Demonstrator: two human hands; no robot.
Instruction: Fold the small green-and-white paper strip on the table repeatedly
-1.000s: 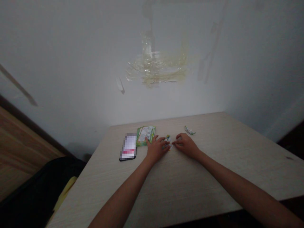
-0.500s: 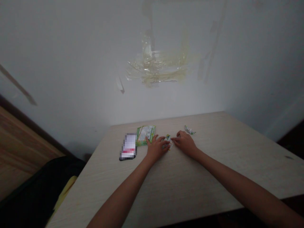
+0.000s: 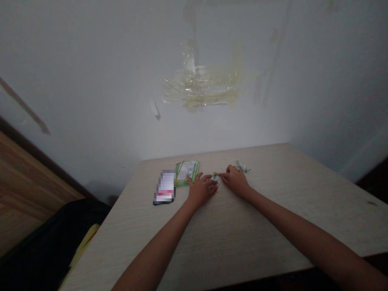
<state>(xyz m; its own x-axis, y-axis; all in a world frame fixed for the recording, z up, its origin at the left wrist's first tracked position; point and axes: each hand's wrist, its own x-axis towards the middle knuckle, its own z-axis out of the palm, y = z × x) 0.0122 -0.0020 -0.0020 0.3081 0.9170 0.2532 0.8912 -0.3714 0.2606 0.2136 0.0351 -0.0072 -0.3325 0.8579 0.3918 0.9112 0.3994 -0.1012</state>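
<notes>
Left hand (image 3: 199, 190): lay splayed, unclenched, fingertips touching the white-green wrapper (image 3: 218, 184).
Right hand (image 3: 238, 180): fingers curved to its edge; I couldn't tell whether they pinched.
Wood-grained table (image 3: 230, 234): bore the small wrapper between both hands.

Single head-worn view, from above flat pale wood-grain table (image 3: 230, 234), looking forward and down, facing grey-white taped-over wall (image 3: 100, 81), table near.

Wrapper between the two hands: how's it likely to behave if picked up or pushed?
The wrapper looks small and thin, so probably light and floppy. It lies low on the table, so it seems unlikely to roll, more apt to slide or crumple when pushed.
</notes>
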